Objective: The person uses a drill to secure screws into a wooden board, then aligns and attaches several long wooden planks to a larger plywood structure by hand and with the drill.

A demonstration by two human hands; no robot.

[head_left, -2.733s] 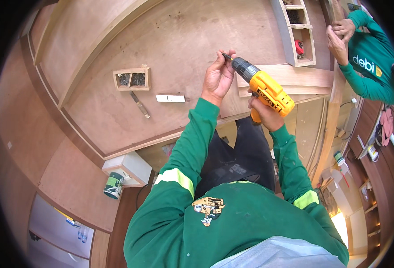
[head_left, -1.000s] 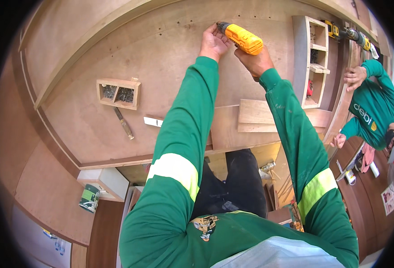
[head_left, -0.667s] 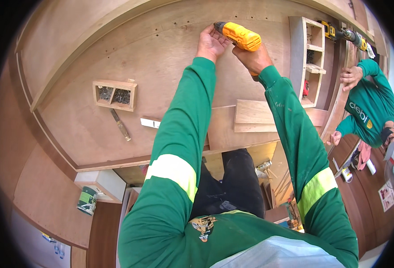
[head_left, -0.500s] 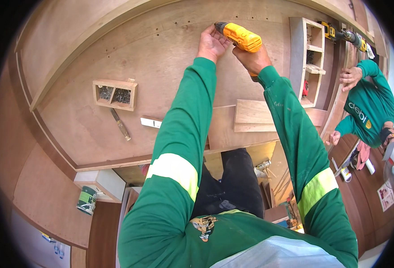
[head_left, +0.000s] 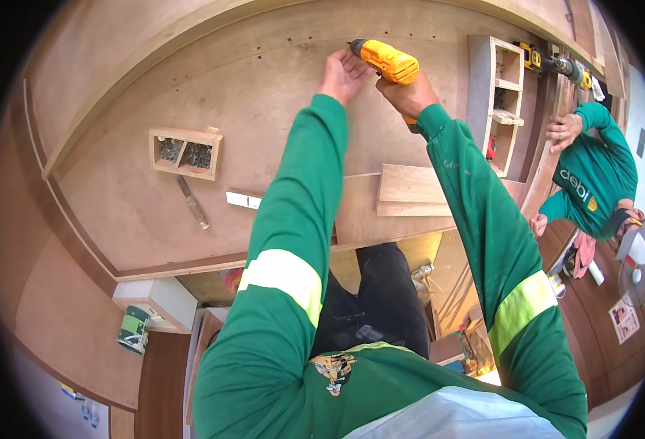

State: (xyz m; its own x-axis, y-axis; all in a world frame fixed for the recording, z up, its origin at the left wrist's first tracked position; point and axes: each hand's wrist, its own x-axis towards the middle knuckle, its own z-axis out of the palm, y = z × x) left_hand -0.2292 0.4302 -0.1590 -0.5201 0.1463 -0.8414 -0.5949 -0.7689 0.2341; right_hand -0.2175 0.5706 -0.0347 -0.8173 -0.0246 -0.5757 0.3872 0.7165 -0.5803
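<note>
My right hand (head_left: pixel 410 95) is wrapped round the grip of a yellow and black cordless drill (head_left: pixel 390 61), whose nose points to the left above a broad plywood panel (head_left: pixel 264 110). Right by the drill's dark nose is my left hand (head_left: pixel 343 74), palm turned up. Its thumb and forefinger come together at the tip, while the other fingers curl loosely. Whatever they pinch, if anything, is too small to make out. A row of small dark holes or screw heads runs along the panel beyond my hands.
A two-part wooden box of screws (head_left: pixel 185 154) and a chisel-like tool (head_left: pixel 193 203) lie left on the panel. Wooden boards (head_left: pixel 410 192) lie nearer me. An open wooden rack (head_left: pixel 494 106) stands right, beside another drill (head_left: pixel 568 69). A co-worker in green (head_left: pixel 597 175) is at the far right.
The whole view has shifted slightly. My hands and the drill stay together at nearly the same spot on the panel, and the drill still points left.
</note>
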